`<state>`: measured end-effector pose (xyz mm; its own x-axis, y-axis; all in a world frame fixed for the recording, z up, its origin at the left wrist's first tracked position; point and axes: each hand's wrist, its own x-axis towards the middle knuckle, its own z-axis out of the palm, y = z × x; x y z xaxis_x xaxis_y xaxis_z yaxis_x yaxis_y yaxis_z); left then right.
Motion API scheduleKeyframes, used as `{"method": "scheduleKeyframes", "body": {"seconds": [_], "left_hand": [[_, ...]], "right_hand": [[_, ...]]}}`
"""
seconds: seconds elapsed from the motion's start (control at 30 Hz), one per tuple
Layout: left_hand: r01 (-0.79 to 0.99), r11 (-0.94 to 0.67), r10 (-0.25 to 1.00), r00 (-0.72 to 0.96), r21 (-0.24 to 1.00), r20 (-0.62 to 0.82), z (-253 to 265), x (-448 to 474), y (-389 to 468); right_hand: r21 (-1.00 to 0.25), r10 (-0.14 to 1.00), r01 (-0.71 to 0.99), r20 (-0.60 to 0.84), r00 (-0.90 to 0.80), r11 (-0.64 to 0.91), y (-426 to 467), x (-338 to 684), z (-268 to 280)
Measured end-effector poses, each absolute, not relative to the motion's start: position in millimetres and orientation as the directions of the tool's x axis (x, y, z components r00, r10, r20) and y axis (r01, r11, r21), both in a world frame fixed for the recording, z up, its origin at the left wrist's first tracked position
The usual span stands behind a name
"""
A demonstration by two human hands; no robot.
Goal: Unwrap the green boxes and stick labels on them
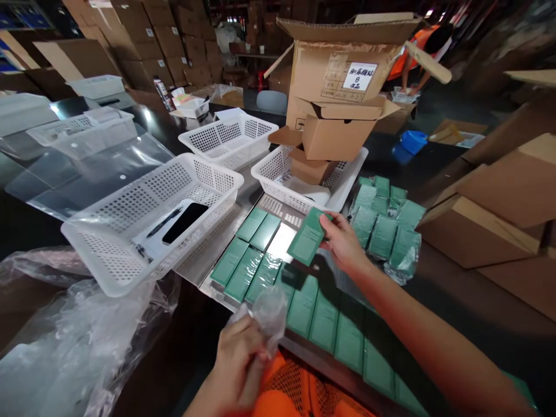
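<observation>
While the right hand is pinching one green rectangular box by its right edge, thumb against fingers, that box is hanging slightly tilted above the metal sheet, its broad face left uncovered, perhaps because the side grip is sparing the printed panel. The left hand is closing its fingers around crumpled clear plastic film just off the sheet's near edge, apparently bunching it to keep it off the boxes. Along that near edge, slim green boxes are lying side by side in a row, with a shorter row behind them toward the left corner, probably so that each face is showing; glossy film is creasing and glinting on several. Beyond the sheet's right edge, a film-wrapped bundle of green boxes is resting on the dark tabletop, wrinkled and shiny. Left of the sheet, a white perforated plastic basket is holding a black smartphone and a pen, seemingly kept aside there, while by the far edge another white basket is carrying matte brown cardboard cartons.
</observation>
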<state>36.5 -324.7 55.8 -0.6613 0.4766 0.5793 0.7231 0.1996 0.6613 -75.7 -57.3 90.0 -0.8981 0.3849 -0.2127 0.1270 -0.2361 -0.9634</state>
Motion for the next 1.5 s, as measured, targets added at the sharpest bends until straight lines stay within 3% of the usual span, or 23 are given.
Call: {"method": "scheduleKeyframes", "body": {"seconds": [0.07,0.13,0.23,0.33,0.47,0.6,0.8,0.97,1.07,1.2,1.33,1.5], "left_hand": [[0.613,0.272,0.457,-0.761,0.742,0.461,47.0,46.3,-340.7],[0.456,0.466,0.407,-0.871,0.758,0.274,39.7,52.3,-352.2],[0.029,0.755,0.186,-0.967,0.655,-0.172,31.7,50.6,-358.9],[-0.253,0.769,0.015,-0.912,0.588,-0.411,25.3,38.9,-359.7],[-0.338,0.576,-0.028,-0.918,0.744,-0.395,15.3,19.6,-360.5],[-0.285,0.432,-0.023,-0.952,0.855,-0.306,4.8,3.7,-356.7],[-0.295,0.404,-0.057,-0.953,0.866,-0.298,-0.1,-5.3,-346.7],[-0.311,0.402,-0.219,-0.946,0.861,-0.240,6.6,3.3,-349.5],[-0.263,0.520,-0.197,-0.963,0.813,-0.186,13.4,9.5,-354.7],[-0.280,0.740,-0.095,-0.944,0.612,-0.316,17.9,8.8,-355.2],[-0.322,0.847,-0.158,-0.913,0.424,-0.377,18.3,0.9,-348.5],[-0.359,0.873,-0.225,-0.896,0.330,-0.382,15.3,-0.7,-344.0]], "right_hand": [[-0.963,0.379,0.172,-0.241,-0.893,-0.207,-56.9,-86.7,76.3],[-0.962,0.381,0.211,-0.263,-0.886,-0.175,-60.2,-97.9,60.3],[-0.964,0.383,0.249,-0.265,-0.885,-0.092,-66.8,-114.3,37.3],[-0.964,0.386,0.255,-0.208,-0.899,0.075,-69.9,-124.7,20.5],[-0.908,0.351,0.221,-0.090,-0.932,0.355,-67.2,-126.3,11.3],[-0.836,0.284,0.218,-0.078,-0.956,0.504,-66.5,-125.7,8.2],[-0.755,0.227,0.241,-0.125,-0.966,0.610,-72.7,-129.8,5.8],[-0.633,0.157,0.174,-0.084,-0.984,0.754,-71.3,-132.8,17.8],[-0.541,0.078,0.121,-0.102,-0.992,0.833,-71.1,-138.2,30.5],[-0.394,0.039,0.080,-0.111,-0.993,0.915,-81.5,-153.4,45.0],[-0.350,-0.097,-0.060,-0.090,-0.991,0.935,-99.2,-173.9,47.8],[-0.346,-0.262,-0.207,-0.122,-0.957,0.915,-113.1,-188.5,41.4]]}}
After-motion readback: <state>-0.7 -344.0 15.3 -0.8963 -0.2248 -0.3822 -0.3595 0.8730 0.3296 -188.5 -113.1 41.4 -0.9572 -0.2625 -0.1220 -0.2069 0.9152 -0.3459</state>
